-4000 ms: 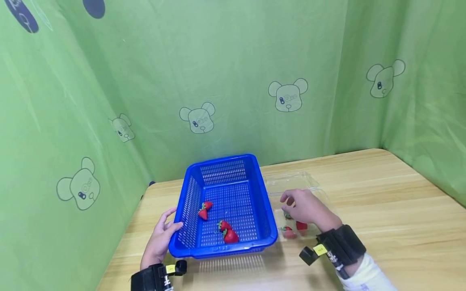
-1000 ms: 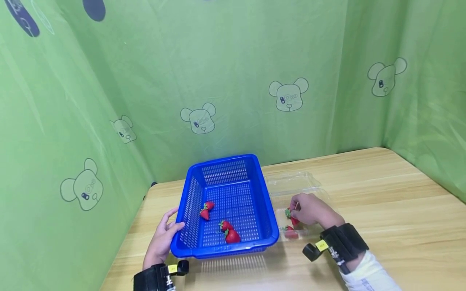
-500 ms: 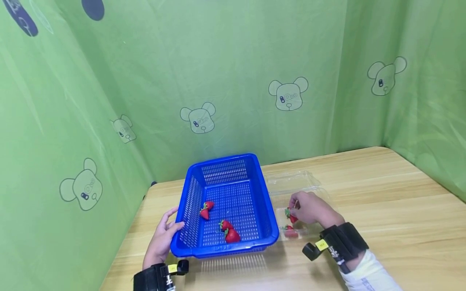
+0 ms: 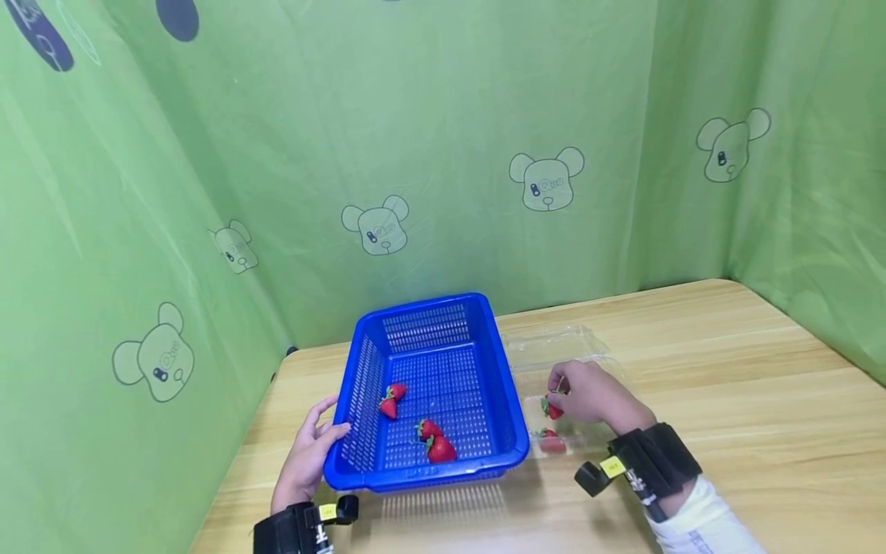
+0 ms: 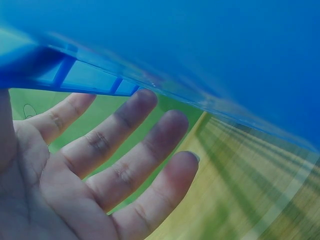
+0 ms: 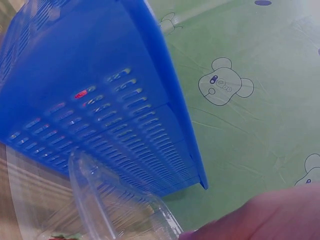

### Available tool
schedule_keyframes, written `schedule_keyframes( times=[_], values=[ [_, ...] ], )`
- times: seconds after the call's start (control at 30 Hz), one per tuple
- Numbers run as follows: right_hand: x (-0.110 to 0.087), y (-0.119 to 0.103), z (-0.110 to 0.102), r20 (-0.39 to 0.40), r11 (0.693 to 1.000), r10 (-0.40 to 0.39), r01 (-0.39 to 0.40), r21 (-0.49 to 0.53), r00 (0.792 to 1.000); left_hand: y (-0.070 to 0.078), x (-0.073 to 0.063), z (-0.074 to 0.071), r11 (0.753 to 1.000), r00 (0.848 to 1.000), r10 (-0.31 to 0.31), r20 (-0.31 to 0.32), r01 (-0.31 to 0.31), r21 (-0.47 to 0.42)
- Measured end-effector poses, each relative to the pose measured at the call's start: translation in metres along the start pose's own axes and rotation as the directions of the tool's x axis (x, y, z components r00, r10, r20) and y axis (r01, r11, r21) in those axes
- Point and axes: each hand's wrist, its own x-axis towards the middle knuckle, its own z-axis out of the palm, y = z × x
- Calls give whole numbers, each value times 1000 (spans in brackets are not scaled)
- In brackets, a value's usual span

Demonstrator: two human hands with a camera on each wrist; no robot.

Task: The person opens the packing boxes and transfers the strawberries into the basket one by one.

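A blue plastic basket (image 4: pixel 432 400) with slotted sides stands tilted in the head view, its near edge raised off the table. My left hand (image 4: pixel 304 458) holds its left rim, thumb over the edge; in the left wrist view the fingers (image 5: pixel 145 150) stretch out below the blue plastic. Several strawberries (image 4: pixel 441 449) lie in the basket in two pairs. To its right, my right hand (image 4: pixel 588 394) pinches a strawberry (image 4: pixel 553 408) inside a clear plastic box. Another strawberry (image 4: pixel 551 441) lies nearer in that box. The right fingertips are mostly out of the right wrist view.
The clear box has its lid (image 4: pixel 547 348) folded back, beside the basket's right wall; in the right wrist view the box (image 6: pixel 117 205) touches or nearly touches the basket. Green curtains (image 4: pixel 443 138) rise behind and beside the wooden table (image 4: pixel 734 400).
Since the first frame my right hand has moved slightly right and taken hold of a strawberry in the box. It has lifted that strawberry a little lately. The left hand and basket are nearly still.
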Motion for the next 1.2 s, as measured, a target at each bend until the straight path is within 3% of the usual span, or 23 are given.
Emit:
schedule_keyframes(
  times=[1.2],
  values=[
    [-3,-8,-10,-78,998,-51,48,-32,996,-1,0,0,1000,1000,10,3,-10,-12]
  ],
)
